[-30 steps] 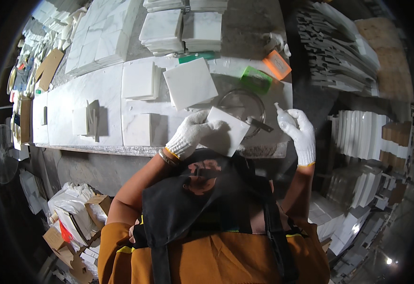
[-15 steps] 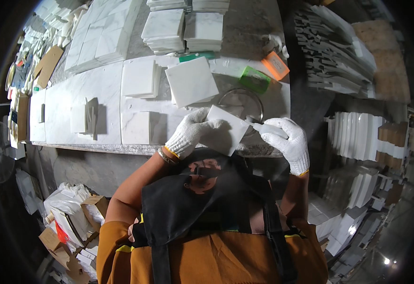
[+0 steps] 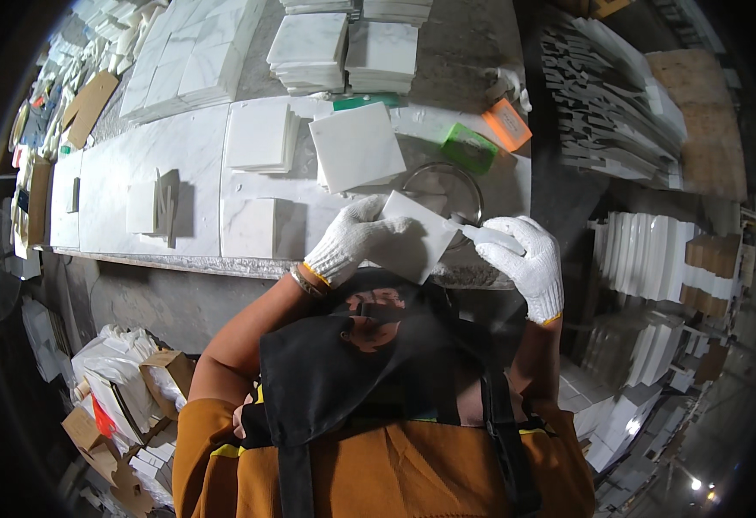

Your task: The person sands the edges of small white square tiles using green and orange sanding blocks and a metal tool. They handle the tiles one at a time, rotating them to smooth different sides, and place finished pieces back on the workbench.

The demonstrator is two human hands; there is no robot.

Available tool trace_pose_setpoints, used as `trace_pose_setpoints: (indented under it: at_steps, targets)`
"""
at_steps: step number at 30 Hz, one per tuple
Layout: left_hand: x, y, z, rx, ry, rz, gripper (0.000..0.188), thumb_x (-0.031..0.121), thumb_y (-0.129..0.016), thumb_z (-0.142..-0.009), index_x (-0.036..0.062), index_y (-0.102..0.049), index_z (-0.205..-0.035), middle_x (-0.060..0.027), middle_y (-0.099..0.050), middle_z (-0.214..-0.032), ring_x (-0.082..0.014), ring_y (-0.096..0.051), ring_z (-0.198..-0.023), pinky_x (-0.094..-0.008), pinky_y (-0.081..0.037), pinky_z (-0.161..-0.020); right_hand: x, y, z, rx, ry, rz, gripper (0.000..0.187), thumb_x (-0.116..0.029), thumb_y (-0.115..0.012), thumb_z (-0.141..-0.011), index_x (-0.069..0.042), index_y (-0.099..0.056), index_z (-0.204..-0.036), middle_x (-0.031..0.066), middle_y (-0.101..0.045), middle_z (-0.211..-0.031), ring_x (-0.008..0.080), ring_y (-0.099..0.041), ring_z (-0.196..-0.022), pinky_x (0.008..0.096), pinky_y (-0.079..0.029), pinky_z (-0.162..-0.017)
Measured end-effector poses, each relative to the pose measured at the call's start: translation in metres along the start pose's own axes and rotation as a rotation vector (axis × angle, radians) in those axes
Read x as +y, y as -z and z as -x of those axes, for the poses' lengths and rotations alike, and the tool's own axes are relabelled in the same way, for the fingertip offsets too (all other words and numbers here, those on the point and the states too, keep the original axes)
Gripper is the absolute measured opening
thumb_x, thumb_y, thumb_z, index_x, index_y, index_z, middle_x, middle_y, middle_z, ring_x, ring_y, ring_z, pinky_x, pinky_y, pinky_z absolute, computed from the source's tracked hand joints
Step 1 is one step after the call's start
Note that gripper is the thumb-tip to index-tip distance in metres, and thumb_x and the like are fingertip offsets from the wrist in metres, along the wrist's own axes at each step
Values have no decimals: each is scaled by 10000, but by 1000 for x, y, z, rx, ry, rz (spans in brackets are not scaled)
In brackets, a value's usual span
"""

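From where I stand, the worker's left hand (image 3: pixel 349 237), in a white knitted glove with a yellow cuff, grips a thin square white stone tile (image 3: pixel 417 242) by its left side, thumb laid across the upper face; the fingers underneath are hidden. The right hand (image 3: pixel 529 263), gloved the same way, is wrapped around a translucent white squeeze bottle (image 3: pixel 487 235), its narrow nozzle pointing at the tile's right corner; whether the tip touches I can't tell. The tile is held tilted, in front of the body, its lowest corner at the rough front edge of the white marble worktop (image 3: pixel 106 194). Behind the bottle lies a round silvery metal ring (image 3: pixel 481 203), partly overlapped in my view by the tile and glove. A larger square white tile (image 3: pixel 357 147) sits askew on its pile beyond the left hand, near enough to limit movement that way; a straighter stack of white tiles (image 3: pixel 259 138) stands just left of it. There is more room toward the near left, where a small pale tile (image 3: pixel 248 229) lies well apart from the glove. Past the ring, a bright green box (image 3: pixel 469 148) and an orange box (image 3: pixel 506 125) are close together by the right edge; the orange one bears faint marks too small to read.
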State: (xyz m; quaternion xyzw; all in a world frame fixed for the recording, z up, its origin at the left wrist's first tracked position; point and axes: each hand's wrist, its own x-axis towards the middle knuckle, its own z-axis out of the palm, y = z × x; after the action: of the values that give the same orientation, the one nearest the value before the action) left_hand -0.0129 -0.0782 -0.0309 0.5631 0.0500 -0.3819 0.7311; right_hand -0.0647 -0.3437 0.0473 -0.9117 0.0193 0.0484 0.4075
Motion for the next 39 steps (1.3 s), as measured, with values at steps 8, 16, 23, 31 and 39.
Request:
trace_pose_setpoints:
  at_steps: [8, 16, 23, 31, 39]
  targets:
    - [-4, 2, -4, 23, 13, -85, 278, 116, -669, -928, -14, -607, -1165, -60, -672, -1023, -121, -632, -932, -261, -503, -836, -7, 0, -2, 14, 30, 67, 286, -122, -796, -720, -32, -729, -982, 112, -681, -895, 229, -675, -799, 320, -515, -732]
    - [-8, 3, -6, 25, 2, -75, 270, 137, -682, -925, -5, -618, -1145, -52, -674, -1017, -113, -633, -912, -256, -505, -814, -7, -1, -3, 39, 59, 120, 312, -161, -837, -693, -58, -734, -969, 105, -703, -887, 267, -683, -794, 338, -537, -709]
    - [-1, 0, 0, 0, -19, -1, 224, 170, -662, -951, 5, -671, -1102, -27, -699, -997, -82, -618, -913, -251, -496, -829, -8, -1, -3, 48, 88, 154, 317, -162, -841, -686, -61, -732, -966, 104, -700, -881, 271, -679, -786, 344, -537, -704]
    - [2, 0, 1, 15, -11, -55, 226, 177, -674, -945, 7, -677, -1094, -29, -701, -985, -83, -622, -897, -249, -506, -803, -8, -1, -3, 41, 72, 145, 316, -163, -838, -687, -56, -731, -964, 109, -697, -882, 272, -677, -795, 341, -534, -710]
    - [-1, 2, -1, -17, -8, -28, 284, 193, -682, -934, 3, -637, -1140, -58, -694, -1026, -120, -646, -921, -266, -514, -828, -9, 1, -1, 46, 18, 113, 315, -160, -834, -696, -63, -738, -980, 101, -701, -884, 261, -685, -782, 331, -535, -698]
